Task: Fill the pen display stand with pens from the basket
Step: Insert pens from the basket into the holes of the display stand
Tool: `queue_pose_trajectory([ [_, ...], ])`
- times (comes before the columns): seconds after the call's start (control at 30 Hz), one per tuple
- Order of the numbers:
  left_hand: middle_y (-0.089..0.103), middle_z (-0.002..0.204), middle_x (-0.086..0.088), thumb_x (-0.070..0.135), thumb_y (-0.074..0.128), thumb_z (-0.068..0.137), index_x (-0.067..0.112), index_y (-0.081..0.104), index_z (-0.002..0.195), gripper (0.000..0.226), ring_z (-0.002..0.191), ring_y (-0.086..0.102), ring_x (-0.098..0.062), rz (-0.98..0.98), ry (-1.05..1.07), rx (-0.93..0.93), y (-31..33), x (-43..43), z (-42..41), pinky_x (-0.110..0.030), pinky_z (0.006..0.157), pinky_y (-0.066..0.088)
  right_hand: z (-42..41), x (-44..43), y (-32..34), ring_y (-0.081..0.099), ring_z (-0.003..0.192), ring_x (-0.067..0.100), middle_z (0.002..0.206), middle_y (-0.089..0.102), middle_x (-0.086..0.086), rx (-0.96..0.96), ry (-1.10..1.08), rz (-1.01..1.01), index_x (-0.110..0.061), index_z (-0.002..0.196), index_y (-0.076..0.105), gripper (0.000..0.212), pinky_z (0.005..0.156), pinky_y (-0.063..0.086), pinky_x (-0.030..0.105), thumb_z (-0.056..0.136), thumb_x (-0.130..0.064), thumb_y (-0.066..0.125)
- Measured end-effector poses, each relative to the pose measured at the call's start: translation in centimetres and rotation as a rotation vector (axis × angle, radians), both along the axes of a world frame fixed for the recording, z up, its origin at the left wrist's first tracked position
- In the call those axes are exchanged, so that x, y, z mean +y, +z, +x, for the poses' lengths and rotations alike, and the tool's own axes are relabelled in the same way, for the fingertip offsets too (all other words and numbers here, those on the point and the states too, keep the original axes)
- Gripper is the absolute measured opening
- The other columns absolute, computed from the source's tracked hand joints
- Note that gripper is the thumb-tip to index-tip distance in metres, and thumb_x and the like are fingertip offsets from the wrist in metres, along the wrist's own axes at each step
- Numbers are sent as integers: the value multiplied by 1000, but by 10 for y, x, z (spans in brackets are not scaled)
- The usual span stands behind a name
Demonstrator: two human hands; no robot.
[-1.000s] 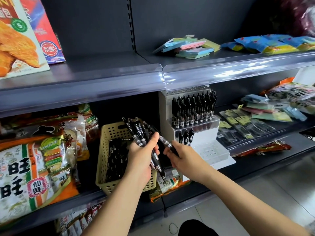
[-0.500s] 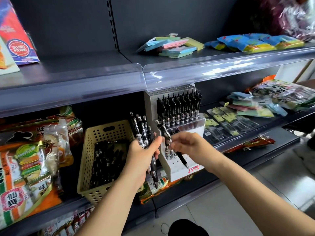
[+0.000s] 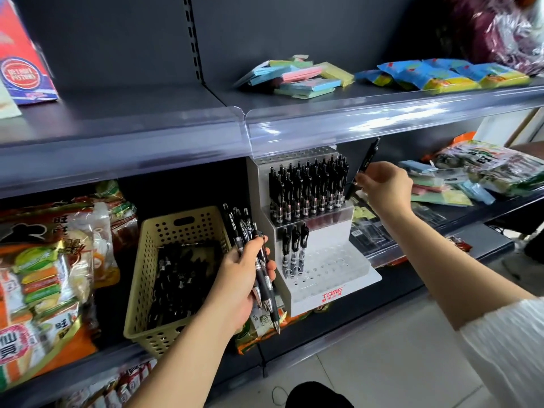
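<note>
Left hand: grip wrapped round a bundle of black pens, clip ends up, tips poking out below the palm. It's held in front of the gap between basket and stand.

Right hand: grip pinching 1 black pen between thumb and fingers. Pen is tilted, with the clip end up near the clear edge strip of the upper shelf and the lower end just beside the right end of the stand's top tier. Can't tell if it touches the stand.

Pen display stand: white, stepped, on the middle shelf, red "TOME" on the front lip.
- Top tier: packed with upright black pens, several rows.
- Next tier down: 3 pens upright, side by side at the left end.
- Lower steps: rows of open holes.

Basket: beige, perforated, same shelf, just left of the stand. Loose black pens lie in a heap on its bottom.

Around it:
- Snack bags stacked left of the basket.
- Upper shelf: pastel notepads in a loose pile, blue-and-yellow packets to their right, red-and-blue box at far left.
- Middle shelf right of the stand: more pads and packets, partly behind the right hand.
- White sleeve on the right arm.
</note>
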State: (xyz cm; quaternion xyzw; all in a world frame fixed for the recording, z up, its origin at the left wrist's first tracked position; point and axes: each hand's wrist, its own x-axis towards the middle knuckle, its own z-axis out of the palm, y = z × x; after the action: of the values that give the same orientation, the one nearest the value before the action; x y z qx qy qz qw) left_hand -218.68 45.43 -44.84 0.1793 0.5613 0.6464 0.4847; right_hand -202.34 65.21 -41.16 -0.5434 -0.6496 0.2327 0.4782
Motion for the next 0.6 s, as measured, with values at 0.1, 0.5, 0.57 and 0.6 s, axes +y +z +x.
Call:
queue_pose_trajectory([
  [0.1, 63, 52, 1, 30, 59, 89, 13, 58, 107, 25, 52, 55, -14, -1, -4, 2, -2, 1, -2, -25, 47, 47, -8, 3, -5, 62, 74, 10, 96, 70, 7, -55, 22, -3, -5, 108, 67, 23, 76, 46, 24, 86, -14, 67],
  [0.5, 73, 73, -4, 26, 64, 87, 12, 57, 99, 20, 61, 68, -11, 41, -4, -19, -8, 5, -3, -23, 54, 52, -9, 15, -24, 67, 86, 20, 99, 72, 14, -314, 44, -29, -3, 102, 72, 30, 79, 48, 26, 77, -20, 76],
  [0.57, 73, 69, 2, 24, 64, 87, 11, 57, 99, 19, 66, 70, -12, 53, -1, -27, -10, 5, -2, -25, 58, 53, -9, 16, -24, 67, 89, 23, 100, 72, 14, -299, 46, -52, -3, 102, 71, 31, 82, 51, 30, 76, -20, 77],
  [0.6, 73, 69, 4, 23, 64, 86, 10, 57, 98, 19, 69, 71, -13, 61, 1, -30, -11, 5, -2, -25, 59, 53, -8, 16, -24, 67, 91, 23, 102, 72, 13, -283, 39, -68, -4, 103, 71, 32, 83, 51, 30, 75, -19, 77],
])
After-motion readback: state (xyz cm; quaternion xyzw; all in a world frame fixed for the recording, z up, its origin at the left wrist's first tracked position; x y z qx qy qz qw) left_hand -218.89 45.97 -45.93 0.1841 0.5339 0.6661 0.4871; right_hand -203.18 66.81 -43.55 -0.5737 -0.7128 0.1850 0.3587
